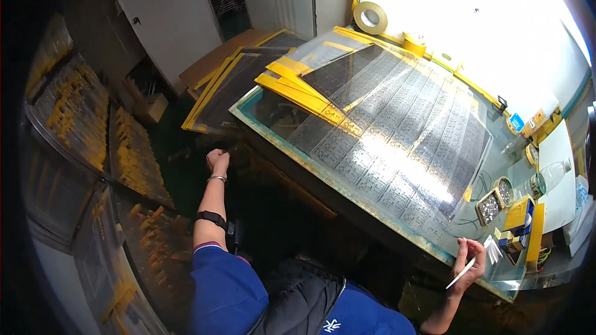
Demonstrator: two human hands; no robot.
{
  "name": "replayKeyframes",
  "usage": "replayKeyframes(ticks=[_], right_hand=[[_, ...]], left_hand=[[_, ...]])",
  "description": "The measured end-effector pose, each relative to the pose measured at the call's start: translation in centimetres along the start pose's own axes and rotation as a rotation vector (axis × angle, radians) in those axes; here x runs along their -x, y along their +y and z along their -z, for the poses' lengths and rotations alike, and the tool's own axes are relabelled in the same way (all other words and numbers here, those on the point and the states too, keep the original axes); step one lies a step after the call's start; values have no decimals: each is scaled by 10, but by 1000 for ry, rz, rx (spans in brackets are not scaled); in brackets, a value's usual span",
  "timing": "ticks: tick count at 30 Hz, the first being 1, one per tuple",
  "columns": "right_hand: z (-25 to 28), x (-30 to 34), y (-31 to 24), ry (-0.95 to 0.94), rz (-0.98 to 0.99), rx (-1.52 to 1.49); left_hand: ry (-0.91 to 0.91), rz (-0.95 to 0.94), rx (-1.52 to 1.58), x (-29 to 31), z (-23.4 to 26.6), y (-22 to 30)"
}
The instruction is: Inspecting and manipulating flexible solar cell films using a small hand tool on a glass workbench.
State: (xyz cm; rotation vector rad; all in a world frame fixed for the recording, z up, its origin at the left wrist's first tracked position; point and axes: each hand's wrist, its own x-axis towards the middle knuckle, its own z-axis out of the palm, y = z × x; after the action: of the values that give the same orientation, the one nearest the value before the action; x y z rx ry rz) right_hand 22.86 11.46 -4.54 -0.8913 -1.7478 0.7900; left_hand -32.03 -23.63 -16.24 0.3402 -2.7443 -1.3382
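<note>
My left hand (218, 160) is held out over the dark floor, left of the table, with its fingers curled into a fist. Whatever may be inside it is hidden. At the table's near right corner my right hand (469, 259) closes round a slim white stick (461, 273), tilted down to the left. Several white strips (493, 250) are close beside those fingers. Across the glass-topped table (282, 125) lie large transparent film sheets (385, 155) with dense dark patterns and yellow tape along some edges. They are out of reach of both hands at present.
Rolls of tape (370, 18) stand along the table's far edge, below a bright panel (428, 0). On the right are a small tray of bits (489, 207), a clear bottle (552, 177) and a yellow box (519, 213). Taped sheets fill racks (77, 111) at left.
</note>
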Motion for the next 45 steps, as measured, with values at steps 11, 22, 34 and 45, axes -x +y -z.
replayKeyframes(ticks=[11,22,34,45], right_hand=[[-1,0,-4,-27,-9,8],[-1,-1,-5,2,57,49],[-12,-13,-28,-65,29,300],[-58,7,-63,-541,347,-158]], left_hand=[[98,-175,-173,-10,6,-22],[-36,-224,-135,-47,6,-44],[-1284,-660,-593,177,3,127],[-1505,240,352,293,3,174]])
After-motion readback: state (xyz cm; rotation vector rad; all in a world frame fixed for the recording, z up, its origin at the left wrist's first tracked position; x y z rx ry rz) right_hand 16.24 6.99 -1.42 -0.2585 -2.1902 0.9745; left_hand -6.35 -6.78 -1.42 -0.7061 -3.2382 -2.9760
